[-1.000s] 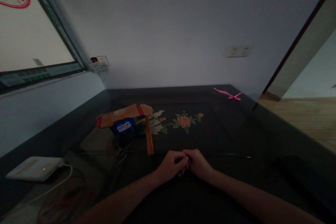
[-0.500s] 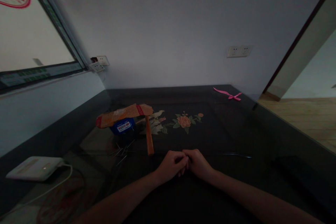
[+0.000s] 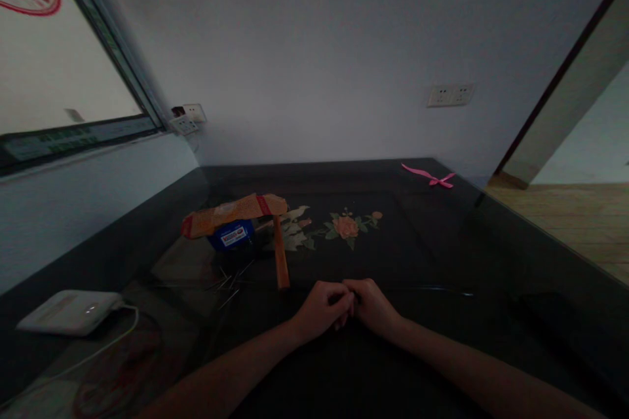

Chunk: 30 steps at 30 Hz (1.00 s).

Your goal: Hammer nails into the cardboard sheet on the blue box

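On the dark tabletop, my left hand (image 3: 322, 306) and my right hand (image 3: 373, 304) rest against each other at the near middle. Fingers on both are curled in and meet at the knuckles. No object shows in either hand; their inner sides are hidden. Just left of my left hand lies a wooden handle (image 3: 280, 262), its far end under a long mottled brown piece with red bands (image 3: 230, 213). That piece lies across a blue box with a white label (image 3: 232, 236). Several thin metal nails or pins (image 3: 228, 283) are scattered in front of the box.
A white device (image 3: 73, 312) with a cable lies at the left. The pink ribbon (image 3: 436, 179) is at the far right, and a thin shiny rod (image 3: 442, 289) lies right of my hands. Near the right edge is a dark flat object (image 3: 555, 321). A wall stands behind the table (image 3: 417, 236).
The whole view has shifted very slightly, with things a few pixels further right. My hands keep the same pose, and nothing on the table has been moved.
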Motion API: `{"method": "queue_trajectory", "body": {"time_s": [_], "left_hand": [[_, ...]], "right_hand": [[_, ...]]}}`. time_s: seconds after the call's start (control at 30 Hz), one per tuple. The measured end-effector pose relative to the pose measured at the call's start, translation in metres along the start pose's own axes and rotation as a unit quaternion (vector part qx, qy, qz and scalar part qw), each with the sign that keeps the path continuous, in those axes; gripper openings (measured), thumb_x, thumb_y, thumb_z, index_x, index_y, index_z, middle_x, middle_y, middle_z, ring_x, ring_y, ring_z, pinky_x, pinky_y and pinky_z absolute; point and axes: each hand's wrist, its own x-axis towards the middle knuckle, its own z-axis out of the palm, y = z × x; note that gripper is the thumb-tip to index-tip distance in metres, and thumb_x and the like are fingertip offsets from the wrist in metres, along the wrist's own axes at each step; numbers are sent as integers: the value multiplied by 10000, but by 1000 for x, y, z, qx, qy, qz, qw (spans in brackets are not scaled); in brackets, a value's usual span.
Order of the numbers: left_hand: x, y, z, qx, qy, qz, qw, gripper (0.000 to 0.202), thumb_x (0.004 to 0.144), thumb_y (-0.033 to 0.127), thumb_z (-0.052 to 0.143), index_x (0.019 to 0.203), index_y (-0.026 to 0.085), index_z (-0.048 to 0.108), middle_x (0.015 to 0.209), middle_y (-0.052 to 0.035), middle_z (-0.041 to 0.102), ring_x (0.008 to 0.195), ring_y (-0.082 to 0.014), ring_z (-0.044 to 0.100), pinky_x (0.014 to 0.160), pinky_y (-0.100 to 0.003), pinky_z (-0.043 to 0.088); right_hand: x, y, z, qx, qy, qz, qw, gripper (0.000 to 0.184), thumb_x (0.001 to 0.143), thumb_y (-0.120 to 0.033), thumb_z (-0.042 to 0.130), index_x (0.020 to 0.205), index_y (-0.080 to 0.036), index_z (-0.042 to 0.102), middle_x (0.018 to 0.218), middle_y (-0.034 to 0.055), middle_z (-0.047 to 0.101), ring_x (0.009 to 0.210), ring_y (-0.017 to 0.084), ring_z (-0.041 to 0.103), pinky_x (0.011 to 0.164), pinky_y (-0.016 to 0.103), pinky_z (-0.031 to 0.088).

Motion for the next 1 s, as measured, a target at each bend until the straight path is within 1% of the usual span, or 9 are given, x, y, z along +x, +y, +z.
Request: {"method": "queue_trajectory", "body": {"time_s": [0.2,0.37,0.67,1.0], "left_hand": [[0,1,1,-7,5,-8,1000,353,829,409,441,642,124,532,480,35,466,387,-56,420,396,-166,331],[0,0,1,-7,9,-10,1000,342,824,403,447,646,123,532,484,35,467,388,-55,418,397,-166,335],[0,-1,0,-10,2,0,1000,340,839,387,442,655,118,536,499,31,473,408,-51,433,411,-156,343],[1,0,2,-13,2,3,1000,351,837,399,435,638,124,523,474,39,462,381,-49,415,394,-158,331]], "right_hand": [[0,2,1,-6,4,-5,1000,185,704,-58,450,560,-159,507,546,-16,557,511,96,476,491,187,319],[0,2,1,-10,8,-1,1000,169,679,-51,456,556,-160,497,536,-21,544,505,95,468,481,185,303],[-1,-1,0,-5,6,0,1000,174,688,-56,450,555,-161,489,543,-15,552,509,98,478,481,186,308],[-1,4,2,0,6,-5,1000,173,708,-81,439,565,-161,497,542,-15,542,504,98,463,486,192,305]]}}
